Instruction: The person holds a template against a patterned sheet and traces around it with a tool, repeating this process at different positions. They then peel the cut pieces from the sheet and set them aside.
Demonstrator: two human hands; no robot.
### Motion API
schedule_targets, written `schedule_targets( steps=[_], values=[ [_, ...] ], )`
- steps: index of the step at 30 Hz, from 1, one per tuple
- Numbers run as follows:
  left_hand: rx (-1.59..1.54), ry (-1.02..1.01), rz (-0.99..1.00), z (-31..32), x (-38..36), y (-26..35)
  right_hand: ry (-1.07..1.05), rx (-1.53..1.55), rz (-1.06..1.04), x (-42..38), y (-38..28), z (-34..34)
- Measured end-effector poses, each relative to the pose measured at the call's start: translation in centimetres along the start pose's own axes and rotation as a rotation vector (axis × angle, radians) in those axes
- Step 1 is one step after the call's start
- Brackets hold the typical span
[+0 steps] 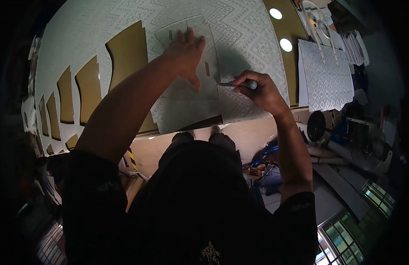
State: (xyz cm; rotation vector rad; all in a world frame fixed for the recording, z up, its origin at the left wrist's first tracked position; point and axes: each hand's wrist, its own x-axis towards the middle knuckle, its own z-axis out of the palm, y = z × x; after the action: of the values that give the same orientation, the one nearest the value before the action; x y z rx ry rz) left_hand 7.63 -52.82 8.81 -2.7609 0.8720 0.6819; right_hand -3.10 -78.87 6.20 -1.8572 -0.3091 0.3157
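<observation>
My left hand [186,55] lies with spread fingers on a clear template [209,53], pressing it flat on a pale patterned sheet [239,26]. The template has small slots and straight edges. At its right edge, my right hand [257,90] is closed round a slim tool with a rounded grey end [252,84]. The tool's thin tip touches or nearly touches the template's edge; which of the two I cannot tell. Curved openings in the sheet, left of my left arm, show a brown surface [129,53] beneath.
Folded patterned pieces [326,77] lie at the table's right end, near a stack of white sheets [354,47]. Beyond the right edge stand a fan [367,143] and long rolls [323,154]. The table's near edge runs just before my body.
</observation>
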Motion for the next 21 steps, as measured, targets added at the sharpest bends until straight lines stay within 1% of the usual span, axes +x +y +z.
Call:
schedule_targets(
  steps=[2, 3, 5, 9, 11, 14, 15, 17, 18, 20, 21],
  values=[
    [-0.010, -0.004, -0.005, 0.1, 0.2, -0.1, -0.098, -0.113, -0.034, 0.6, -0.4, -0.5],
    [-0.023, 0.000, -0.002, 0.1, 0.2, -0.1, -0.104, -0.106, -0.039, 0.9, -0.5, -0.8],
    [-0.010, -0.001, -0.004, 0.0, 0.1, -0.1, -0.186, -0.102, -0.008, 1.3, -0.5, -1.3],
    [-0.011, -0.004, -0.007, -0.2, -0.1, 0.1, -0.212, -0.109, -0.086, 2.0, -1.1, -1.9],
    [0.006, -0.015, -0.006, -0.3, -0.1, 0.1, -0.295, -0.258, -0.117, 2.6, -1.8, -2.2],
    [0.021, -0.014, -0.003, -0.3, -0.1, 0.2, -0.337, -0.282, -0.124, 3.2, -1.5, -2.1],
    [0.018, -0.002, -0.004, -0.2, -0.2, 0.2, -0.339, -0.273, -0.124, 3.0, -0.7, -1.8],
    [0.005, -0.008, -0.013, 0.1, -0.4, 0.4, -0.252, -0.045, -0.177, 2.5, 1.8, -1.1],
    [-0.007, -0.001, -0.022, 0.0, -0.2, 0.2, -0.254, -0.046, -0.187, 2.6, 2.1, -0.9],
    [0.002, 0.003, -0.023, 0.1, -0.1, -0.1, -0.142, 0.050, -0.239, 2.0, 2.8, -0.3],
    [0.007, 0.007, -0.013, 0.2, 0.0, 0.1, -0.134, 0.054, -0.232, 1.6, 2.5, -0.1]
  ],
)
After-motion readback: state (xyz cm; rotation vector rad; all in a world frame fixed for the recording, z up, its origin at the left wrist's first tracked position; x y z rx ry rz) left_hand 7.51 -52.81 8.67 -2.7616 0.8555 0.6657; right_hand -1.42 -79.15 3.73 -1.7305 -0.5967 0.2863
